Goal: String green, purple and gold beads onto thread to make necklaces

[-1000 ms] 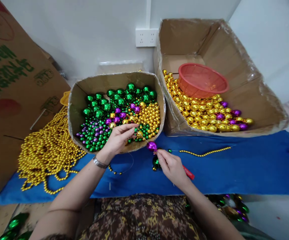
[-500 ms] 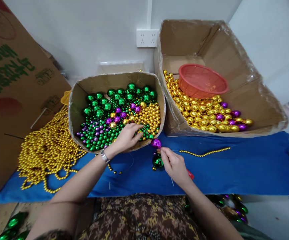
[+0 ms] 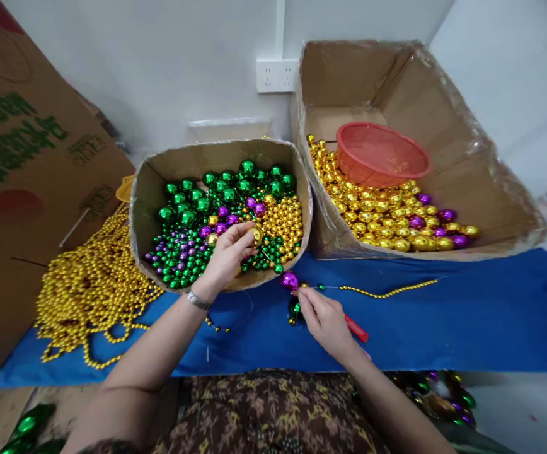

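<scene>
My left hand [image 3: 230, 255] is over the front of the smaller box, pinching a shiny gold bead [image 3: 256, 237] between thumb and fingers. From beside that bead a thin wire or needle slants down to a small green bead [image 3: 278, 269]. A large purple bead [image 3: 289, 280] comes after it on the same strand. My right hand [image 3: 324, 320] is closed on the strand just behind the purple bead; the exact spot is hidden by its fingers. Next to those fingers, a big green bead [image 3: 295, 308] rests on the blue cloth. A red tool-like piece [image 3: 356, 328] lies beside my right hand.
The smaller cardboard box [image 3: 137, 236] contains green, purple and gold beads. A larger box [image 3: 467, 151] to the right has gold and purple beads and a red basket [image 3: 382, 154]. Gold bead strands [image 3: 89, 284] are heaped at left. A short gold strand [image 3: 387, 292] lies right.
My left hand has moved slightly left and up and now pinches a gold bead. My right hand and the purple bead have shifted a little left and down, uncovering more of the red piece.
</scene>
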`<state>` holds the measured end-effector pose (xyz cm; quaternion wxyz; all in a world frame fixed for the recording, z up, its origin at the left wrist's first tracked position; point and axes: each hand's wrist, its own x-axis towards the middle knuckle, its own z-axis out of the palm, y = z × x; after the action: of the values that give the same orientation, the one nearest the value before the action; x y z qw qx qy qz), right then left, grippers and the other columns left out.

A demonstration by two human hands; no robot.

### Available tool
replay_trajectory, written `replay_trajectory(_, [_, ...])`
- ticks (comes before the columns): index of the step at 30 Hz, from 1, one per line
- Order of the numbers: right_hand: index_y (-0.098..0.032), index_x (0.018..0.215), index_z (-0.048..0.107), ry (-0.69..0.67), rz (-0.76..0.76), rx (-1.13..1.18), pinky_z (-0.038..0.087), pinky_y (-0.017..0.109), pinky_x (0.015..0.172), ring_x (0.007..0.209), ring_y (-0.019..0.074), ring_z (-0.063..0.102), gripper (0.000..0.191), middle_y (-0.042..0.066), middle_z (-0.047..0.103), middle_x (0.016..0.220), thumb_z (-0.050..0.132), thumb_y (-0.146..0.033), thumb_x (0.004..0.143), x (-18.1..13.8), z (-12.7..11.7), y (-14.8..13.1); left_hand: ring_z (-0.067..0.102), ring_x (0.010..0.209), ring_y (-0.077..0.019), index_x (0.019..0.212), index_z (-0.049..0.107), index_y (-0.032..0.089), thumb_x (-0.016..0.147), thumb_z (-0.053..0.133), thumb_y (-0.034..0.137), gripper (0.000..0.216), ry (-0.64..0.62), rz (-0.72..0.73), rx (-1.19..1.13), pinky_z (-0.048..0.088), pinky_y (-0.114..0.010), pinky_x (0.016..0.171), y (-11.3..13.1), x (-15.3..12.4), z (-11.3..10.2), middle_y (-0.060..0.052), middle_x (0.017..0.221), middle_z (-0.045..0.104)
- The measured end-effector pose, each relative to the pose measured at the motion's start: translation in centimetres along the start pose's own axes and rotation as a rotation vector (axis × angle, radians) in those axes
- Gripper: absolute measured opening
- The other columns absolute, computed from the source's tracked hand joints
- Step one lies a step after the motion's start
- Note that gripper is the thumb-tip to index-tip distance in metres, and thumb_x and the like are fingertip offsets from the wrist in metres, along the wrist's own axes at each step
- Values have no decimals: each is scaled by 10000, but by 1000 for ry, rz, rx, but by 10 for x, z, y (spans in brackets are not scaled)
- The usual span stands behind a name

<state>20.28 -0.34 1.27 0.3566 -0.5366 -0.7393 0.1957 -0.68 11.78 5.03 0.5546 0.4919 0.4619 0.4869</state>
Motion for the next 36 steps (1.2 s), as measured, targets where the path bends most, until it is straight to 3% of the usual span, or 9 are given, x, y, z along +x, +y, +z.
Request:
replay_trajectory(2, [-187, 956, 604, -16, 0, -5, 474, 238, 671, 717, 161, 677, 214, 59, 714, 826, 401, -246, 987, 0, 2, 0, 604, 762, -120, 1027, 656, 188, 768, 727, 347, 312, 7, -83, -232, 536, -258, 669, 1, -3, -1, -39, 976, 618])
replay_trajectory(6, [-183, 973, 609, -19, -14, -13, 475, 240, 686, 737, 168, 692, 206, 56, 725, 839, 407, -226, 984, 1, 5, 1, 632, 809, -129, 985, 651, 181, 745, 759, 281, 281, 40, -85, -351, 565, -276, 729, 1, -11, 1, -37, 965, 636])
replay_trajectory(20, [-189, 988, 609, -4, -13, -70, 482, 250, 695, 759, 171, 695, 225, 61, 732, 876, 389, -238, 990, 3, 5, 1, 606, 869, -122, 978, 648, 193, 726, 775, 236, 286, 25, -26, -352, 573, -251, 749, 2, -24, 8, -31, 993, 621])
replay_trajectory(27, [-187, 972, 583, 41, 17, -100, 470, 264, 652, 682, 174, 672, 210, 50, 704, 778, 381, -241, 991, 4, 9, -4, 610, 863, -128, 976, 642, 203, 744, 767, 277, 274, -44, 2, -313, 566, -264, 759, -5, -38, 19, -33, 992, 643])
replay_trajectory(32, [-184, 1109, 551, -3, -12, -60, 507, 298, 758, 849, 191, 662, 227, 79, 682, 929, 360, -206, 988, 2, 6, -2, 622, 861, -134, 973, 639, 207, 735, 775, 267, 281, -41, 10, -304, 561, -279, 759, -7, -38, 17, -31, 1004, 655])
replay_trajectory(36, [-192, 1162, 570, 39, -15, -26, 518, 292, 729, 776, 174, 623, 277, 76, 603, 894, 355, -217, 990, 2, 4, 2, 620, 897, -129, 995, 644, 194, 720, 790, 239, 315, -32, 82, -234, 537, -252, 787, -7, -38, 14, -52, 1037, 667])
